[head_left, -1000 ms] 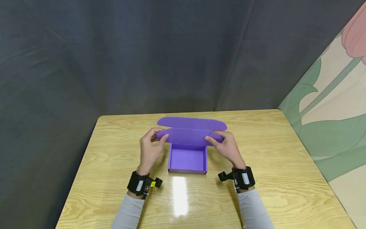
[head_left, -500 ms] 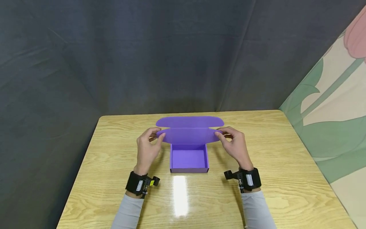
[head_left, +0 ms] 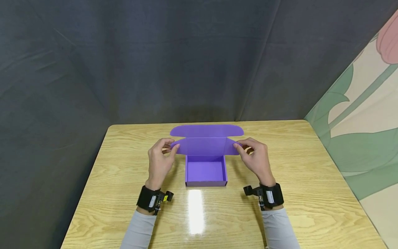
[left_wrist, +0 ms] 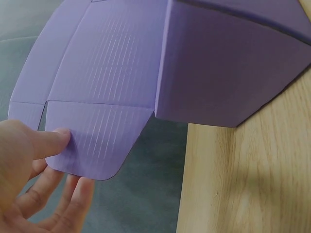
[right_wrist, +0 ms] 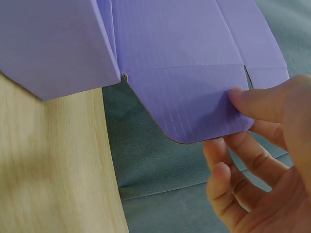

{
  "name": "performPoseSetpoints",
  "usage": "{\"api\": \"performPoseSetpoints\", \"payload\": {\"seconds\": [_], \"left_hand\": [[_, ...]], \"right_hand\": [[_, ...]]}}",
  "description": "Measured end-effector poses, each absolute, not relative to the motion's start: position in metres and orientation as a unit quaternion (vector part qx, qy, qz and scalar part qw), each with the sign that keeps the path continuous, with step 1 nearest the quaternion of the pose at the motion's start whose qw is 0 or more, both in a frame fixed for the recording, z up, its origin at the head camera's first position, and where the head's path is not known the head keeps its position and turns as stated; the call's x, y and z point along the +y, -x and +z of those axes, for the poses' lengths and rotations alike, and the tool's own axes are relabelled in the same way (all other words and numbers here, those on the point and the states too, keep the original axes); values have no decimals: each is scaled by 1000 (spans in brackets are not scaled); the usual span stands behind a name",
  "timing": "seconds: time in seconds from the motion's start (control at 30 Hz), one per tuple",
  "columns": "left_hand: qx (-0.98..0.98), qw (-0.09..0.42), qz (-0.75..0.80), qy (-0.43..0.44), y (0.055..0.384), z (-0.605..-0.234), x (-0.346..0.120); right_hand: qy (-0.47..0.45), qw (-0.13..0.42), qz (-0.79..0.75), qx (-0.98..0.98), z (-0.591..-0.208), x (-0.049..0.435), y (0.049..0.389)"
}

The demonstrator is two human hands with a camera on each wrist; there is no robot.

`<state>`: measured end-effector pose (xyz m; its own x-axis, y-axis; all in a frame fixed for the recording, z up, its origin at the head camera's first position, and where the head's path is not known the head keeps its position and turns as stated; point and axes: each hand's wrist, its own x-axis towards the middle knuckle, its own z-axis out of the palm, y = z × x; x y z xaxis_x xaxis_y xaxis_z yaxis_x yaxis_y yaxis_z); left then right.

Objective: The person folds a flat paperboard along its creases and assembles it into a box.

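Shifted right grip [head_left: 256,159] outward to pinch the right flap [head_left: 230,148], kept left grip [head_left: 160,160] pinching the left flap [head_left: 183,148], and thereby secured both ends of the raised lid [head_left: 206,146] along the far edge of the purple box [head_left: 206,183] on the counter [head_left: 93,173].

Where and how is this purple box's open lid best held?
Probably by its left flap and right flap, approached from the outer sides and pinched front to back: both are thin and flat, jutting sideways past the box with free edges.
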<state>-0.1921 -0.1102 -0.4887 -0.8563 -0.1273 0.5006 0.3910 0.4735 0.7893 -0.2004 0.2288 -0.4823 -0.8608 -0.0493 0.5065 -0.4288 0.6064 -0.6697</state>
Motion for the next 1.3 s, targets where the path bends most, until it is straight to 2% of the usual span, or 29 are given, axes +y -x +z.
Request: {"api": "performPoseSetpoints", "payload": {"seconds": [0.33, 0.87, 1.3], "left_hand": [[-821, 251, -505, 91, 189, -486, -108], [-813, 245, -520, 88, 188, -483, -105], [-812, 217, -537, 77, 186, -481, -100]], "right_hand": [[-134, 210, 454, -855, -479, 227, 198], [-115, 91, 528, -836, -478, 226, 196], [-139, 56, 558, -816, -478, 223, 197]]}}
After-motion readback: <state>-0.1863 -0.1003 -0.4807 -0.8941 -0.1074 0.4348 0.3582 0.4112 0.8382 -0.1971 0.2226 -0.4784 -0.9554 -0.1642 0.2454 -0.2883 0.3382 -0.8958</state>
